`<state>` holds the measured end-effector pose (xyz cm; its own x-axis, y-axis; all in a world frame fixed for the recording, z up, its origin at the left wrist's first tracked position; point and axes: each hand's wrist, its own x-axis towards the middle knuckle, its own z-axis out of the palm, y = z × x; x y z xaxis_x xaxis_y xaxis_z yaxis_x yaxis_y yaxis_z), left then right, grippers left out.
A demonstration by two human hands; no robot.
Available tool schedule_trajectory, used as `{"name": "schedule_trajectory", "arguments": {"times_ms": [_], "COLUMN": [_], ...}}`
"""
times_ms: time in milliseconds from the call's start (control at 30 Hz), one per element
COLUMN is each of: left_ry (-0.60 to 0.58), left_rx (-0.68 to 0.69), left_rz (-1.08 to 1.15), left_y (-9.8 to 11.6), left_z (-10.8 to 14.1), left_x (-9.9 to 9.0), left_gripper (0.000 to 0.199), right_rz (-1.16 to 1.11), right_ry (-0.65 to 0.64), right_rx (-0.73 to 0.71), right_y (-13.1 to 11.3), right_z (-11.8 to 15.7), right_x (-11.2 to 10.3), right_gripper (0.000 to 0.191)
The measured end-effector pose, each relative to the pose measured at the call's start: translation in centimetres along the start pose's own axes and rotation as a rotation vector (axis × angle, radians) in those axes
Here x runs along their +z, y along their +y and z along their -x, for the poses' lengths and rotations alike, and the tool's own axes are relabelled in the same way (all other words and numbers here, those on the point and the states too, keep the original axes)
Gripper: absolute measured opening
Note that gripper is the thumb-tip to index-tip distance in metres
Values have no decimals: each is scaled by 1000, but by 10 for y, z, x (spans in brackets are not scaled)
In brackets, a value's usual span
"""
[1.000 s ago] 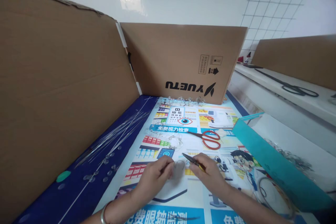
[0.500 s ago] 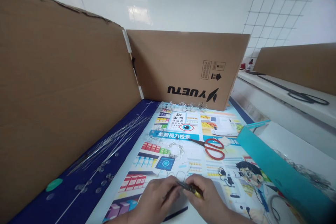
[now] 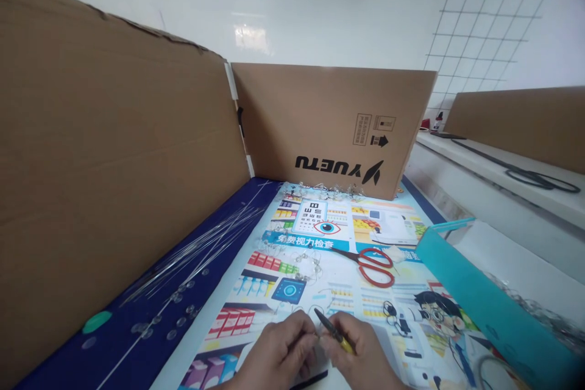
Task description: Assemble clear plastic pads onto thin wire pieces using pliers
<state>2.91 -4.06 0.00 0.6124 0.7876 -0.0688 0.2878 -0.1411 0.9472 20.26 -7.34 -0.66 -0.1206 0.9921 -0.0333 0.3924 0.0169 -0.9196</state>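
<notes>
My left hand [image 3: 286,350] is closed in a pinch, fingertips beside those of my right hand; what they pinch is too small to make out. My right hand [image 3: 359,350] is wrapped around small pliers [image 3: 337,330] with a dark tapered nose and yellow handle. The nose points up and away to the left, above the fingertips. A thin clear loop [image 3: 315,310] shows just beyond my hands. Farther off lies a ring of clear beads [image 3: 314,266]. Red-handled scissors [image 3: 372,263] rest open beside it, with a small white piece [image 3: 397,253] near their handles.
Straight thin strands [image 3: 196,250], loose clear beads [image 3: 183,311] and a green disc [image 3: 97,322] lie on the dark blue left strip. Cardboard walls [image 3: 320,116] stand left and behind. A teal box [image 3: 484,311] at right holds wiry pieces. Beaded pieces [image 3: 333,192] line the back.
The pliers' nose has swung upward, away from my left fingertips. My hands stay close together. The whole view has shifted slightly downward in the picture.
</notes>
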Motion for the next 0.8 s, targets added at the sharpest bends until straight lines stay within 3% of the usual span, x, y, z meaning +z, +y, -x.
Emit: {"name": "schedule_trajectory", "arguments": {"times_ms": [400,667,800], "left_ry": [-9,-62,131], "left_rx": [1,104,205], "left_rz": [164,-87,-246], "left_y": [-5,-4,-2], "left_z": [-3,-1,0], "left_x": [4,-5,-24], "left_gripper": [28,27,27], "right_rz": [-61,-38,-81], "right_ry": [-37,-76,104], "right_rx": [5,-56,2], "right_y": [4,7,9], "right_z": [-4,-4,-8], "right_x": [-1,-5,-15], "right_gripper": [22,22,24]}}
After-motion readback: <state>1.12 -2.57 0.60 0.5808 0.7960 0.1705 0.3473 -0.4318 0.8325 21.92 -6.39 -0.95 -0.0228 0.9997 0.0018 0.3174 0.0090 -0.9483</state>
